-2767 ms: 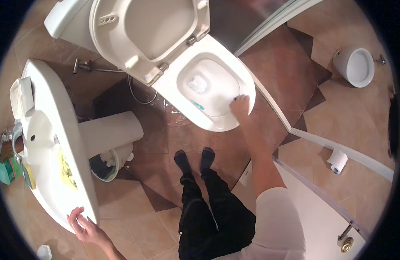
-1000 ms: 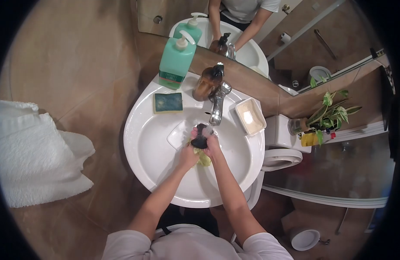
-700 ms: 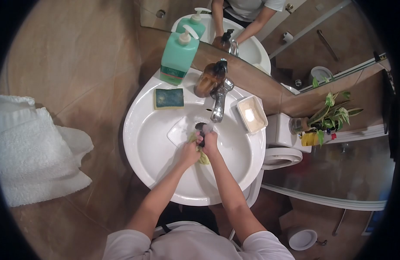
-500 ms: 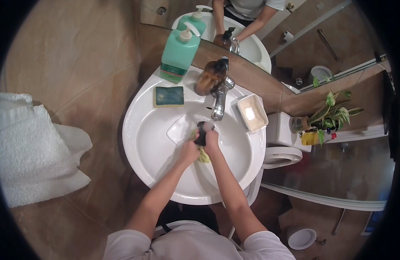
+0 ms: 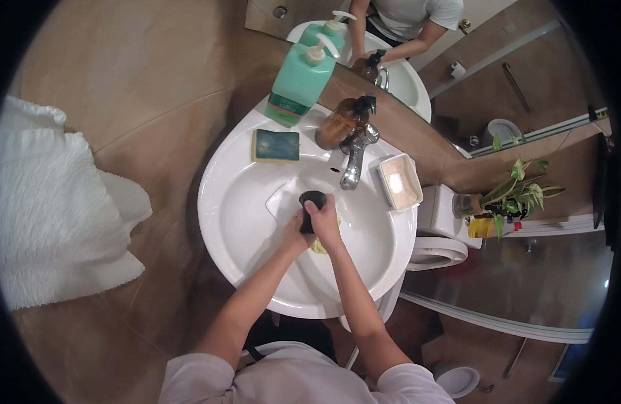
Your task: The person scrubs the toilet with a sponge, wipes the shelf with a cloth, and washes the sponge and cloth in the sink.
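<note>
Inside the white sink basin (image 5: 239, 236), a black oval object (image 5: 312, 199) is held between my two hands; its kind I cannot make out. My right hand (image 5: 326, 222) grips it from the right, thumb lying across its face. Curled against its lower left side is my left hand (image 5: 297, 233), its fingertips partly hidden. A crumpled yellow-green cloth-like piece (image 5: 318, 248) lies beneath my hands, mostly covered by them. Just left of them, a white squarish dish (image 5: 278, 205) rests in the basin. Above and to the right hangs the chrome faucet (image 5: 352, 168).
On the sink's back rim stand a green pump bottle (image 5: 300, 84), a brown pump bottle (image 5: 340, 126), a sponge (image 5: 277, 146) and a white rectangular dish (image 5: 400, 182). A towel (image 5: 61, 215) hangs left. The toilet (image 5: 435, 254) and a potted plant (image 5: 519, 192) are right.
The black object has turned more upright and shows more of its face. My right thumb now lies over it. The cloth-like piece is more hidden. The whole view has shifted slightly.
</note>
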A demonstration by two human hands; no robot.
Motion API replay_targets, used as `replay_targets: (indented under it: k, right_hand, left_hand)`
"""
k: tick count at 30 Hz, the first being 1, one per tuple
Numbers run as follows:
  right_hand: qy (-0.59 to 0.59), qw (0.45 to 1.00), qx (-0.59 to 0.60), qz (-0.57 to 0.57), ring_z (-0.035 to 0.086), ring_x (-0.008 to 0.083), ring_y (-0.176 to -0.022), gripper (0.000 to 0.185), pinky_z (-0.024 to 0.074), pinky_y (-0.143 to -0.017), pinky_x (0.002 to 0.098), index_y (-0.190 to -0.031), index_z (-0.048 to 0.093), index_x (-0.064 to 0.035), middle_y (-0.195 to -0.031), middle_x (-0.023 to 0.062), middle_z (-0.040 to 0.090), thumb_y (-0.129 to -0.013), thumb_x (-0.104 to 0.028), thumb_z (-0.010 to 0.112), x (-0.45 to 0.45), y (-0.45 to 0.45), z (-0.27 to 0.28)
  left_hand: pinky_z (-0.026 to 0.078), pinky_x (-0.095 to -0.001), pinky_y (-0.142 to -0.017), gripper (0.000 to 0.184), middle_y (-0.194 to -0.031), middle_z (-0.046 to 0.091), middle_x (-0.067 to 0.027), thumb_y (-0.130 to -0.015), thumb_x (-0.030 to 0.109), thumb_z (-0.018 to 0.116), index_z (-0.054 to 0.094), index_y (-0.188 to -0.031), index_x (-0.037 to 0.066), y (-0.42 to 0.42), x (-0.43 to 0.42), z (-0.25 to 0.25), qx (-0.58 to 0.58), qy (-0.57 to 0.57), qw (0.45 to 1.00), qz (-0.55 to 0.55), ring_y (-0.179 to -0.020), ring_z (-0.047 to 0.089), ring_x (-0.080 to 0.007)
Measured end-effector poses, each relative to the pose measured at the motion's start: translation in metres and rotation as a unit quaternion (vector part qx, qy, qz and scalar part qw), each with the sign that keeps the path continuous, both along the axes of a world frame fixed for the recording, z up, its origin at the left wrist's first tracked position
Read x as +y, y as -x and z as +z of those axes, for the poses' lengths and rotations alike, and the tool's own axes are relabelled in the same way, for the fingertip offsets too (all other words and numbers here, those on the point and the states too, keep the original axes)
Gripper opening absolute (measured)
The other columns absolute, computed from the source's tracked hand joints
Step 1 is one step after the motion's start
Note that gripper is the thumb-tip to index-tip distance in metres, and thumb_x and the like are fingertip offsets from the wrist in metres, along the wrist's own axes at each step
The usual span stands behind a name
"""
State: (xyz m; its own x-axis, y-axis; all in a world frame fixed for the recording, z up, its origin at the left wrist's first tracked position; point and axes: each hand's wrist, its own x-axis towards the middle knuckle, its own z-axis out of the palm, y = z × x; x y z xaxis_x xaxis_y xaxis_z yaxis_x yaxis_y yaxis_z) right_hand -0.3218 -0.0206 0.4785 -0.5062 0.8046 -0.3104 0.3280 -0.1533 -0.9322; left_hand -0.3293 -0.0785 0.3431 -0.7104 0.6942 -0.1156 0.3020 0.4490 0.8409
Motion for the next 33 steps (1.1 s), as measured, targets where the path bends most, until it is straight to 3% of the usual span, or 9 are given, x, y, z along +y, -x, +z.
replay_targets:
  k: [4, 6, 9, 15, 18, 20, 23, 30, 33]
  right_hand:
    - [-0.334, 0.923, -0.067, 0.178, 0.061, 0.036, -0.094, 0.027, 0.0474, -0.085, 0.042, -0.104, 0.064, -0.0095, -0.11, 0.01, 0.064, -0.079, -0.001, 0.063, 0.014, 0.034, 0.034]
    - [-0.634, 0.749, -0.05, 0.187, 0.051, 0.0355, -0.117, 0.044, 0.0371, -0.098, 0.0528, -0.116, 0.061, -0.0154, -0.124, 0.0049, 0.059, -0.075, -0.001, 0.064, 0.03, 0.075, 0.049]
    - [-0.665, 0.673, -0.128, 0.297, 0.032, 0.0345, -0.135, 0.06, 0.0218, -0.106, 0.0634, -0.131, 0.051, -0.0179, -0.141, 0.0068, 0.045, -0.074, -0.007, 0.063, 0.036, 0.098, 0.025]
    - [-0.487, 0.819, -0.065, 0.295, 0.026, 0.0401, -0.138, 0.066, 0.0168, -0.11, 0.0578, -0.143, 0.036, -0.0078, -0.149, 0.0171, 0.032, -0.081, -0.016, 0.058, 0.021, 0.01, 0.026]
    - [-0.443, 0.862, -0.107, 0.223, 0.036, 0.0355, -0.134, 0.053, 0.0237, -0.111, 0.0457, -0.138, 0.044, -0.0058, -0.144, 0.0198, 0.039, -0.088, -0.02, 0.055, 0.027, -0.05, -0.024]
    - [-0.114, 0.993, 0.011, -0.041, 0.053, 0.0263, -0.114, 0.038, 0.037, -0.099, 0.0367, -0.123, 0.055, -0.0031, -0.124, 0.0161, 0.056, -0.094, -0.027, 0.052, 0.027, -0.06, -0.049]
    - [0.162, 0.984, 0.027, -0.07, 0.056, 0.0177, -0.09, 0.034, 0.0439, -0.082, 0.032, -0.106, 0.06, -0.0013, -0.096, 0.0088, 0.061, -0.096, -0.033, 0.051, 0.043, -0.055, -0.081]
    - [-0.303, 0.93, -0.209, 0.012, 0.056, 0.0174, -0.061, 0.034, 0.0436, -0.057, 0.0352, -0.088, 0.06, -0.0002, -0.063, 0.016, 0.055, -0.092, -0.034, 0.058, 0.019, -0.015, -0.055]
    - [-0.169, 0.98, -0.108, -0.016, 0.057, 0.0202, -0.06, 0.029, 0.0434, -0.057, 0.0367, -0.082, 0.061, -0.0006, -0.066, 0.0051, 0.061, -0.095, -0.026, 0.055, 0.06, -0.022, -0.07]
  left_hand:
    - [0.045, -0.0477, -0.092, 0.042, -0.098, 0.067, -0.0212, -0.088, 0.028, 0.054, 0.054, -0.122, 0.004, 0.014, 0.002, 0.019, -0.001, 0.048, 0.993, -0.104, -0.096, 0.061, -0.0411]
    - [0.046, -0.0486, -0.088, 0.036, -0.099, 0.066, -0.0219, -0.088, 0.028, 0.054, 0.056, -0.118, 0.008, 0.018, 0.003, 0.037, -0.084, 0.037, 0.991, -0.098, -0.097, 0.06, -0.0414]
    - [0.047, -0.0496, -0.085, 0.033, -0.1, 0.065, -0.022, -0.089, 0.028, 0.054, 0.057, -0.118, 0.011, 0.021, 0.004, 0.041, -0.053, 0.081, 0.989, -0.11, -0.096, 0.06, -0.042]
    - [0.049, -0.0443, -0.08, 0.033, -0.096, 0.066, -0.0216, -0.088, 0.025, 0.057, 0.058, -0.113, 0.004, 0.025, 0.019, 0.019, -0.073, -0.044, 0.996, 0.006, -0.089, 0.064, -0.0359]
    - [0.051, -0.036, -0.074, 0.03, -0.09, 0.067, -0.0146, -0.087, 0.023, 0.059, 0.062, -0.106, 0.0, 0.035, 0.018, 0.046, -0.365, -0.17, 0.912, 0.074, -0.081, 0.065, -0.023]
    - [0.049, -0.0304, -0.07, 0.027, -0.087, 0.065, -0.007, -0.087, 0.023, 0.061, 0.064, -0.101, -0.001, 0.039, 0.018, 0.061, -0.537, -0.263, 0.791, 0.129, -0.077, 0.061, -0.0145]
    - [0.05, -0.0296, -0.072, 0.029, -0.092, 0.064, -0.0059, -0.089, 0.025, 0.059, 0.063, -0.103, 0.0, 0.039, 0.02, 0.072, -0.568, -0.281, 0.754, 0.174, -0.079, 0.062, -0.0155]
    - [0.05, -0.0321, -0.072, 0.04, -0.097, 0.061, -0.0079, -0.094, 0.034, 0.053, 0.058, -0.114, -0.001, 0.034, 0.027, 0.041, -0.499, -0.225, 0.824, 0.143, -0.082, 0.059, -0.0159]
    - [0.048, -0.0368, -0.075, 0.047, -0.098, 0.061, -0.0146, -0.092, 0.04, 0.054, 0.057, -0.111, -0.003, 0.034, 0.028, 0.067, -0.511, -0.176, 0.833, 0.122, -0.085, 0.058, -0.0223]
